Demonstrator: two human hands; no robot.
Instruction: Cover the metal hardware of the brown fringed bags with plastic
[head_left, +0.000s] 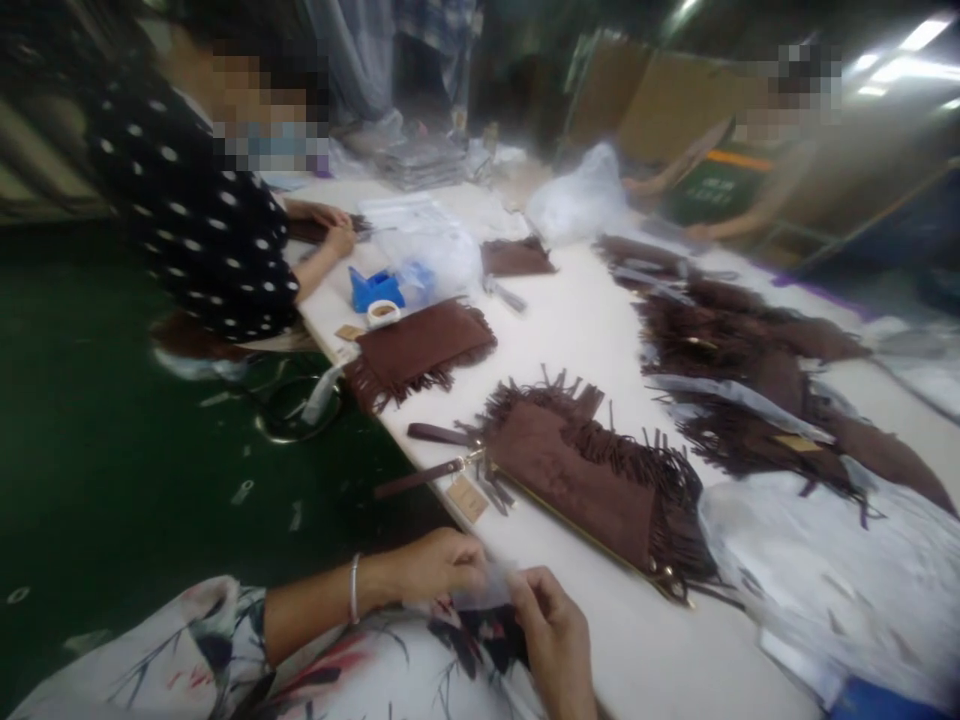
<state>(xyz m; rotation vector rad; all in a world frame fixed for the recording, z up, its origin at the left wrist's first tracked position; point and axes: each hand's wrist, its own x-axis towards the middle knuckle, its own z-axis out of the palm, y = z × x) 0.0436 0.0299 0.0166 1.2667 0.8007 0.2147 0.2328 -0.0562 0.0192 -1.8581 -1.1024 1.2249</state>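
Between my two hands, just off the table's near edge, is a small piece of clear plastic point(487, 588), blurred by motion. My left hand point(439, 568), with a bracelet at the wrist, pinches its left side. The fingers of my right hand point(551, 630) close on its right side. Just beyond lies a brown fringed bag point(570, 470) with a zip along its near edge. A wrist strap point(420, 478) and a tan cardboard tag point(466, 498) hang at its left end, the strap jutting past the table edge.
Another fringed bag point(424, 345) lies beyond, near a blue tape dispenser point(375, 288) and a tape roll point(383, 313). Brown bags point(757, 330) are heaped at right, behind a clear plastic bag point(832, 570). Co-workers sit at far left point(202, 190) and far right point(739, 185).
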